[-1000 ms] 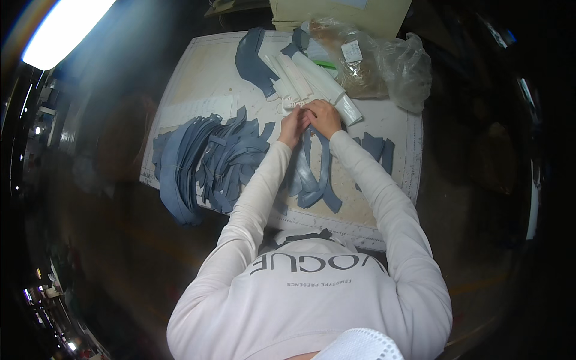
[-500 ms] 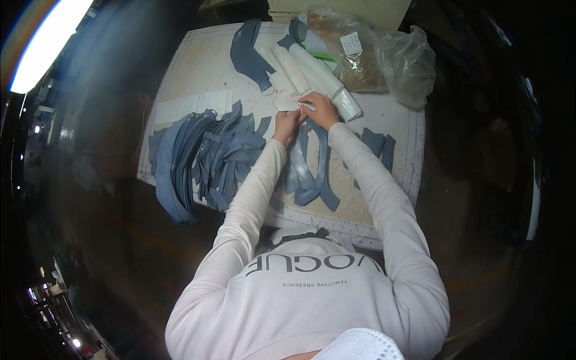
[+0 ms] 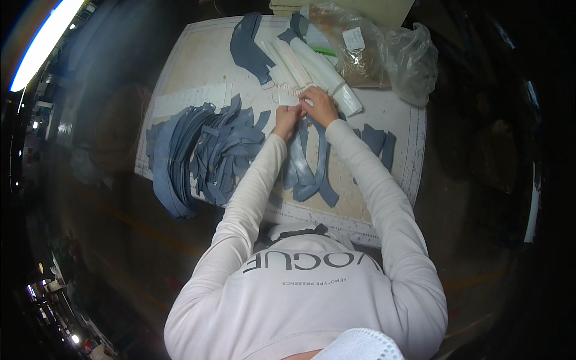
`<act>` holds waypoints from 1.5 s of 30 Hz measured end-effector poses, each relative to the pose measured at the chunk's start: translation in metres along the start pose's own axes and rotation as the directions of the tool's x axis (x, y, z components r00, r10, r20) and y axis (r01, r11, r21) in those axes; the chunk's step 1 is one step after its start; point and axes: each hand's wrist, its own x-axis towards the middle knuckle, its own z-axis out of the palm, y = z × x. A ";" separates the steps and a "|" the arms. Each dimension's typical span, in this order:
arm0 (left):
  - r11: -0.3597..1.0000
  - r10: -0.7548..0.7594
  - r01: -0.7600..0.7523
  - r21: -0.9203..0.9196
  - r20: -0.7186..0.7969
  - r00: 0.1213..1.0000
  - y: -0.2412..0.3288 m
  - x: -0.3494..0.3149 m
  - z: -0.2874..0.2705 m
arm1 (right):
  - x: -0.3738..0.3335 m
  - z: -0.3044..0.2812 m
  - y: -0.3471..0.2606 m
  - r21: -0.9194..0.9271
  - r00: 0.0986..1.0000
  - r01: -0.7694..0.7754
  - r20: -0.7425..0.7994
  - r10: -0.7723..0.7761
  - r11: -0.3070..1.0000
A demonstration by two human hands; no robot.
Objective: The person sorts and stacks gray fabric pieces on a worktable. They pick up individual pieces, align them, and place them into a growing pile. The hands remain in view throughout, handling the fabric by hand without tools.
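My left hand [image 3: 287, 120] and my right hand [image 3: 320, 107] meet over the middle of the table, fingers pinched closed and nearly touching. Between and just beyond the fingertips lies a small white card [image 3: 288, 100] with a row of tiny cream pieces along its far edge. What exactly each pinch holds is too small to make out. Blue-grey fabric strips [image 3: 300, 174] run from beneath my hands toward me, one of them curving in a loop. Their far ends are hidden under my hands.
On the left, a big heap of blue-grey strips [image 3: 180, 156] hangs over the table edge. Beyond my hands lie white folded strips [image 3: 294, 63], a white plastic roll [image 3: 321, 69] and a blue-grey bundle [image 3: 248, 48]. A clear bag [image 3: 366, 60] with brownish contents sits far right; more strips [image 3: 378, 144] lie nearer.
The whole view has shifted slightly, so the table sits a little higher. My hands stay together at the white card, with only small finger movement.
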 end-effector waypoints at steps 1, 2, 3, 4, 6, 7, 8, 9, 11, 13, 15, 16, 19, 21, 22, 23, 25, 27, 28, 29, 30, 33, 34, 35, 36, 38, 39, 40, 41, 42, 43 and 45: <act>1.000 0.002 -0.002 0.004 0.004 1.000 0.001 0.000 0.000 | 0.001 -0.001 -0.001 -0.028 0.999 -0.038 0.015 0.039 0.999; 1.000 0.004 -0.004 0.008 0.008 1.000 0.001 -0.001 0.001 | 0.001 0.000 -0.002 0.016 0.999 -0.009 -0.031 0.009 1.000; 1.000 0.004 -0.004 -0.006 0.013 1.000 0.002 -0.001 0.001 | 0.002 -0.001 -0.002 0.043 0.997 -0.018 -0.079 0.021 0.999; 1.000 0.004 -0.004 -0.019 0.018 1.000 0.003 -0.001 0.001 | 0.001 -0.001 -0.003 0.069 0.994 0.004 -0.113 0.004 0.998; 0.999 -0.009 0.010 -0.042 0.021 1.000 0.004 -0.002 0.001 | 0.000 -0.001 -0.002 0.067 0.992 -0.059 -0.112 0.066 0.996; 0.998 -0.022 0.023 -0.050 0.018 1.000 0.004 -0.002 0.001 | -0.002 -0.001 -0.001 0.067 0.990 -0.090 -0.103 0.097 0.994; 0.998 -0.036 0.037 -0.058 0.016 0.999 0.004 -0.001 0.001 | -0.003 -0.001 0.001 0.059 0.992 -0.088 -0.082 0.093 0.994; 0.997 -0.028 0.029 -0.065 0.017 0.999 0.003 -0.001 0.000 | -0.005 -0.001 0.002 0.051 0.993 -0.103 -0.061 0.106 0.993; 0.997 -0.015 0.017 -0.078 0.024 1.000 0.002 0.000 0.000 | -0.007 0.000 0.004 0.033 0.990 -0.131 -0.043 0.132 0.991; 0.997 -0.002 0.003 -0.076 0.011 1.000 0.002 0.001 0.000 | -0.007 0.001 0.004 0.010 0.983 -0.179 -0.031 0.180 0.984; 0.997 -0.008 0.009 -0.076 0.009 1.000 0.002 0.002 0.000 | -0.007 0.002 0.002 0.103 0.971 -0.191 -0.124 0.203 0.976; 0.997 -0.019 0.020 -0.077 0.014 1.000 0.002 0.002 0.000 | -0.006 0.002 0.000 0.143 0.953 -0.256 -0.129 0.274 0.956; 0.998 -0.006 0.006 -0.059 0.004 1.000 0.002 0.002 0.000 | -0.005 0.000 -0.005 0.081 0.978 -0.089 -0.182 0.103 0.993; 0.999 0.013 -0.012 -0.050 0.019 1.000 0.001 0.002 -0.001 | -0.006 0.000 -0.008 0.000 0.987 -0.103 -0.124 0.102 0.995; 0.998 0.018 -0.016 -0.053 0.035 0.999 0.001 0.003 -0.001 | -0.007 0.001 -0.010 -0.033 0.990 -0.113 -0.085 0.110 0.993; 0.998 0.014 -0.013 -0.057 0.030 0.999 0.001 0.002 -0.002 | -0.007 0.001 -0.012 -0.041 0.989 -0.135 -0.065 0.132 0.990; 0.999 0.000 0.001 -0.034 0.026 1.000 0.002 0.001 -0.001 | -0.005 0.002 -0.016 -0.038 0.984 -0.158 -0.089 0.154 0.987; 0.998 -0.021 0.020 -0.062 -0.013 1.000 0.008 -0.001 -0.001 | -0.004 -0.003 -0.023 0.172 0.968 -0.240 -0.029 0.248 0.955; 0.994 -0.037 0.032 -0.103 -0.044 0.998 0.012 -0.003 -0.001 | -0.004 -0.007 -0.028 0.255 0.939 -0.339 0.037 0.342 0.905; 0.989 -0.082 0.070 -0.134 -0.090 0.993 0.017 -0.008 -0.001 | -0.007 -0.013 -0.035 0.289 0.965 -0.262 0.069 0.253 0.921; 0.989 -0.103 0.092 -0.114 -0.092 0.990 0.025 -0.015 -0.004 | -0.014 -0.022 -0.043 0.313 0.973 -0.227 0.114 0.201 0.922; 0.976 0.141 -0.122 0.180 -0.097 0.985 0.045 -0.055 -0.020 | -0.051 -0.049 -0.074 0.304 0.947 -0.237 0.283 0.150 0.923; 0.941 0.219 -0.183 0.284 -0.101 0.971 0.050 -0.071 -0.025 | -0.066 -0.055 -0.084 0.271 0.920 -0.270 0.356 0.165 0.924; 0.889 0.248 -0.196 0.413 -0.074 0.966 0.051 -0.088 -0.030 | -0.078 -0.059 -0.092 0.266 0.905 -0.260 0.403 0.138 0.928; 0.823 0.276 -0.213 0.527 -0.042 0.960 0.050 -0.107 -0.034 | -0.091 -0.060 -0.100 0.227 0.875 -0.293 0.456 0.164 0.929; 0.563 0.403 -0.300 0.770 0.062 0.913 0.039 -0.143 -0.038 | -0.110 -0.057 -0.113 0.189 0.838 -0.291 0.523 0.155 0.938; 0.464 0.443 -0.352 0.813 0.131 0.887 0.031 -0.157 -0.039 | -0.115 -0.055 -0.115 0.179 0.847 -0.261 0.514 0.136 0.948; 0.415 0.443 -0.369 0.832 0.170 0.880 0.024 -0.167 -0.039 | -0.119 -0.053 -0.116 0.150 0.844 -0.250 0.518 0.140 0.957; 0.361 0.446 -0.391 0.846 0.212 0.870 0.017 -0.175 -0.041 | -0.123 -0.051 -0.118 0.115 0.834 -0.250 0.530 0.153 0.961; 0.309 0.464 -0.412 0.857 0.242 0.852 0.010 -0.181 -0.042 | -0.125 -0.049 -0.118 0.107 0.839 -0.221 0.527 0.133 0.969; 0.257 0.468 -0.418 0.871 0.267 0.842 0.004 -0.184 -0.044 | -0.126 -0.048 -0.119 0.110 0.848 -0.196 0.517 0.112 0.974; 0.192 0.480 -0.419 0.888 0.287 0.829 -0.005 -0.187 -0.046 | -0.129 -0.045 -0.120 0.085 0.845 -0.179 0.523 0.109 0.980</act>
